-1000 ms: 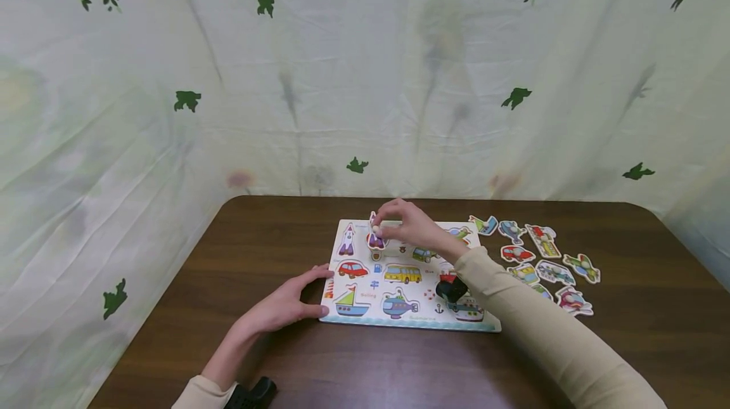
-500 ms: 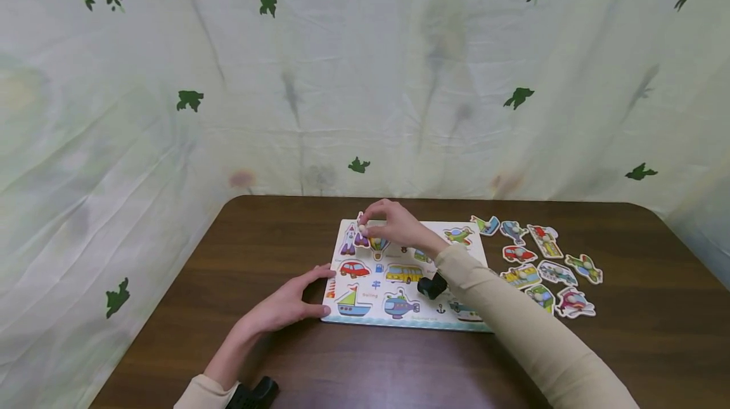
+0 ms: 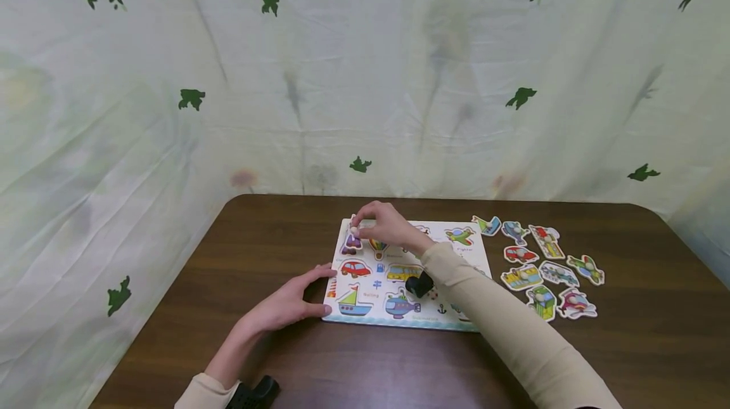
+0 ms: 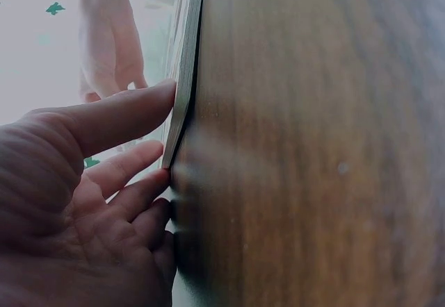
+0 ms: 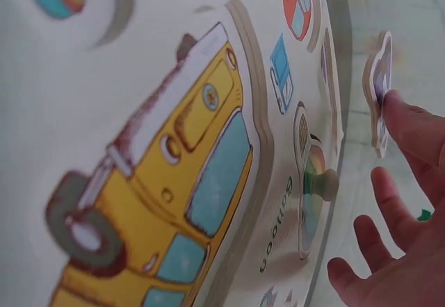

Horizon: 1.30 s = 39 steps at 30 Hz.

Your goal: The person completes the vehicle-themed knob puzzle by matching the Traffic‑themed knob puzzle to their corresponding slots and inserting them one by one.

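A white wooden puzzle board [image 3: 424, 321] with printed vehicles lies on the table. My right hand [image 3: 390, 226] pinches a purple rocket piece [image 3: 352, 244] by its knob, over the board's far left corner. In the right wrist view, that rocket piece [image 5: 379, 92] stands off the board's face, between thumb and finger, with the other fingers spread. Near it sits the balloon piece [image 5: 313, 189] with its round knob. My left hand [image 3: 285, 301] touches the board's left edge with extended thumb and fingers. The left wrist view has the thumb and fingertips against the board's edge [image 4: 182, 98].
Several loose knobbed pieces lie right of the board, among them a sailboat [image 3: 487, 226], a red car [image 3: 520, 255], a yellow bus [image 3: 521, 277] and a plane [image 3: 585, 269]. The brown table [image 3: 365, 364] ends at a hanging printed cloth [image 3: 388, 92].
My right hand has moved left with the rocket piece, from over the balloon to over the printed rocket at the board's corner. The left hand stays at the board's edge.
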Tool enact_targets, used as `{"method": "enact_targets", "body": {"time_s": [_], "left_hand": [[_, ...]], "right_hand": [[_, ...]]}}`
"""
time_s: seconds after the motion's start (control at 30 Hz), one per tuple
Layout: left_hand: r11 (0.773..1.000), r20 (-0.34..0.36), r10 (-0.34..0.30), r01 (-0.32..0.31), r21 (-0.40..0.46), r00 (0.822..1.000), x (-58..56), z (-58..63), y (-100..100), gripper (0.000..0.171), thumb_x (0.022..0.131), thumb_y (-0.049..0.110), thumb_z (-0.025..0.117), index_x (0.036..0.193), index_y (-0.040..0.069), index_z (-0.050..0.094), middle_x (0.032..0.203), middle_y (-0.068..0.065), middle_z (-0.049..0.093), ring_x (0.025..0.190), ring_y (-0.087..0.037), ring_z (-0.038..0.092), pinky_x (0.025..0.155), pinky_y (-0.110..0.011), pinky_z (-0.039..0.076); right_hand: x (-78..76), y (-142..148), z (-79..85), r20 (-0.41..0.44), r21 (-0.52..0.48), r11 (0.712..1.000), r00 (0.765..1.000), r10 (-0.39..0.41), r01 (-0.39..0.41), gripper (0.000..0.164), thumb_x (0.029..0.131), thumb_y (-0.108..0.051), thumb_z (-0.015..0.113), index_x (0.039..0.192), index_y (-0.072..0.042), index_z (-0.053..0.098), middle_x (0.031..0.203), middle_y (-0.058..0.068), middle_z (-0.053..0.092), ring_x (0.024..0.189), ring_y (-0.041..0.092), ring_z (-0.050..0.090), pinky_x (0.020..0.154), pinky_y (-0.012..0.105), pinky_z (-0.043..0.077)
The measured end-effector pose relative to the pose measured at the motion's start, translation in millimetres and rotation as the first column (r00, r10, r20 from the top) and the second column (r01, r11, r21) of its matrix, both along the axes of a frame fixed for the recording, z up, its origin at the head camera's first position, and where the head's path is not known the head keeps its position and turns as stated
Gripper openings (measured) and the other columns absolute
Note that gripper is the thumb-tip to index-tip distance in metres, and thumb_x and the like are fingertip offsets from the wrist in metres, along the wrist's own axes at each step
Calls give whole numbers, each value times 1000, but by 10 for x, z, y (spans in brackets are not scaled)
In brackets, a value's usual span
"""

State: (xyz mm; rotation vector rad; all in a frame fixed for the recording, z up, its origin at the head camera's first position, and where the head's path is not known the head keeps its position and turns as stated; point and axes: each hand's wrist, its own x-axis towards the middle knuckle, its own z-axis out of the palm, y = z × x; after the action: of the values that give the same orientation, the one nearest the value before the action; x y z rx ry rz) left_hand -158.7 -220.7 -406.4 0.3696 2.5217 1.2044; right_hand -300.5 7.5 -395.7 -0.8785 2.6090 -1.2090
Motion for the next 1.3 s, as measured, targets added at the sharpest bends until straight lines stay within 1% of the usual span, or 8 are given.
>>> {"method": "enact_targets", "body": {"time_s": [0.13, 0.27, 0.37, 0.5, 0.73, 0.87, 1.13, 1.3], "left_hand": [[1000, -3, 0, 0, 5, 1000, -2, -2, -2, 60, 84, 16, 77, 139, 14, 53, 155, -13, 34, 146, -36, 20, 111, -60, 19], [1000, -10, -6, 6, 6, 1000, 2, -3, -3, 60, 84, 15, 77, 139, 14, 53, 155, -14, 35, 146, -36, 21, 111, -59, 20], [1000, -12, -6, 6, 8, 1000, 2, -5, -3, 60, 84, 15, 77, 139, 14, 54, 155, -13, 35, 146, -36, 21, 111, -59, 20], [1000, -4, -4, 4, 8, 1000, -4, -7, 3, 60, 84, 16, 77, 139, 15, 53, 156, -13, 34, 146, -36, 20, 111, -59, 20], [1000, 3, 4, -4, 6, 1000, -7, 7, 12, 60, 84, 16, 77, 140, 16, 53, 156, -13, 34, 146, -36, 20, 111, -59, 20], [1000, -7, -2, 2, 3, 1000, -7, 16, 13, 60, 84, 16, 77, 139, 15, 53, 155, -15, 34, 145, -37, 21, 111, -59, 21], [1000, 9, 8, -8, 13, 1000, -4, 1, 12, 60, 84, 16, 77, 139, 16, 54, 155, -12, 35, 146, -35, 20, 111, -59, 20], [1000, 12, 10, -10, 13, 1000, 10, -4, 8, 60, 84, 16, 78, 139, 15, 54, 156, -13, 34, 146, -36, 21, 111, -59, 20]], "right_hand": [[7, -49, 8, -8, 22, 1000, 1000, 0, 0, 7, 89, -14, 74, 95, -14, 76, 113, -1, 66, 119, 19, 47, 103, 42, 33], [28, -95, 8, 24, 60, 998, 1000, -17, 16, 7, 89, -16, 73, 96, -15, 76, 120, 3, 61, 124, 21, 43, 105, 43, 31], [36, -131, 1, 10, 97, 995, 1000, -24, 23, 6, 90, -19, 73, 95, -17, 76, 127, 5, 57, 128, 26, 38, 107, 45, 28], [53, -163, 6, -30, 145, 989, 999, -33, 37, 5, 89, -20, 74, 93, -17, 75, 129, 5, 55, 130, 31, 34, 108, 45, 25], [35, -167, 3, -4, 196, 978, 997, -71, 70, 5, 90, -23, 74, 92, -20, 76, 129, 2, 54, 130, 26, 32, 106, 43, 29], [4, -166, -7, -9, 205, 977, 998, -59, 59, 4, 89, -24, 74, 91, -21, 76, 127, 2, 54, 127, 26, 34, 105, 43, 30], [-31, -173, -18, -51, 258, 966, 999, -11, 24, 4, 91, -24, 73, 94, -22, 75, 130, 4, 54, 130, 29, 33, 107, 43, 28], [3, -175, -8, -70, 300, 954, 998, -1, 22, 9, 91, -23, 73, 99, -24, 75, 135, 4, 52, 133, 30, 32, 107, 44, 29]]}}
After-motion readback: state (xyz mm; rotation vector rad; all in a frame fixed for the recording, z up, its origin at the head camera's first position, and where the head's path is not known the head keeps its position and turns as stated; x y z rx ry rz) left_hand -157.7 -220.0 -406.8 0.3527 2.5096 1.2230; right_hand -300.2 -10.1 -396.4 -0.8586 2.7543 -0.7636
